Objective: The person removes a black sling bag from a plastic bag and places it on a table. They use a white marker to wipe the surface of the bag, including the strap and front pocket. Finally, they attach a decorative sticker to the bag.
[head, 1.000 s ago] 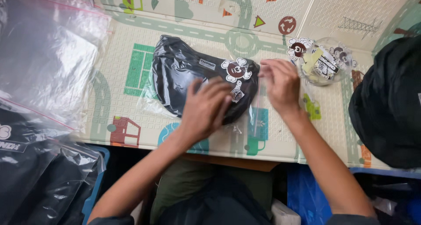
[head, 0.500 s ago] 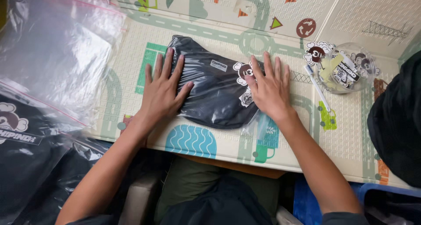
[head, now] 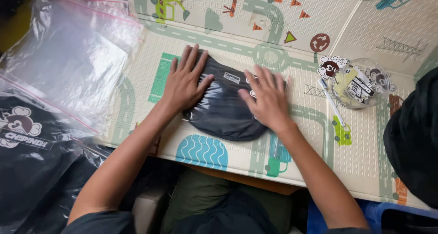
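Mat: a pale foam play mat [head: 365, 147] printed with roads, cars and signs covers the worktop; every place below is given from the packed garment at its middle.
Clear bags: a loose heap of transparent plastic zip bags with pink seal strips [head: 68, 65] lies well to the left of the garment.
Black pile: dark packed garments with a cartoon print [head: 27, 143] sit to the lower left, off the mat's edge.
Dark cloth: a black fabric mass [head: 413, 138] rests far to the right.
Garment: a folded black garment sealed in a clear plastic bag [head: 223, 115] lies flat on the mat near its front edge, under both hands.
Left hand: the left hand [head: 185, 81] lies open, fingers spread, palm down on the garment's left end, seemingly to press air out and flatten it.
Right hand: the right hand [head: 269, 97] lies open and flat on the right end, gripping nothing.
Bowl: a small clear round container of printed stickers [head: 360, 83] stands to the right, within reach.
Stick: a thin white brush-like stick [head: 331, 104] leans just beside that container.
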